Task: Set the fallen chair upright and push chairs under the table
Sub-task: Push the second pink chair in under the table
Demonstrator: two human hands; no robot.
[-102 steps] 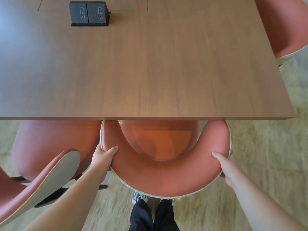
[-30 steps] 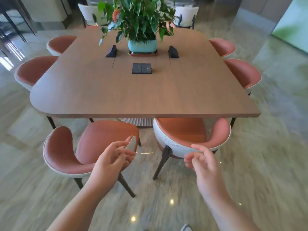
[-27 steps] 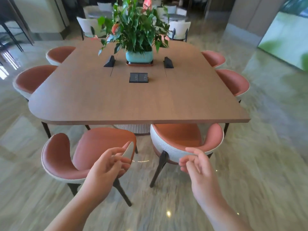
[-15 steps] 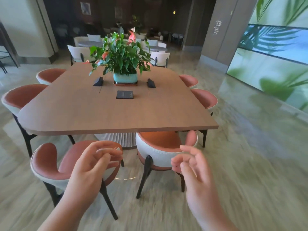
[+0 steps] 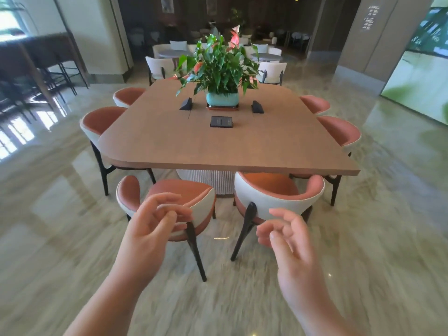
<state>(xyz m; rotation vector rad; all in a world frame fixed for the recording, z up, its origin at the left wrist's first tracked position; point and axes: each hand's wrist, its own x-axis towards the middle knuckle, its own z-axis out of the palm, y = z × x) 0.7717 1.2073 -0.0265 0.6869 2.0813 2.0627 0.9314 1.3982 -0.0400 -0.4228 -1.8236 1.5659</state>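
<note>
From the head camera, both hands are held up in the air over the shiny floor [image 5: 388, 214], well apart from the chairs. The left hand [image 5: 150, 229] has a loose, empty grip with its fingers curled. The right hand [image 5: 288, 241] is the same, half curled and holding nothing. The right chair [image 5: 274, 197] stands upright with its seat tucked under the wooden counter [image 5: 218, 146]. The left chair [image 5: 184, 197] stands upright too, turned sideways and mostly out from under the edge. A green plant [image 5: 219, 69] sits in the middle.
</note>
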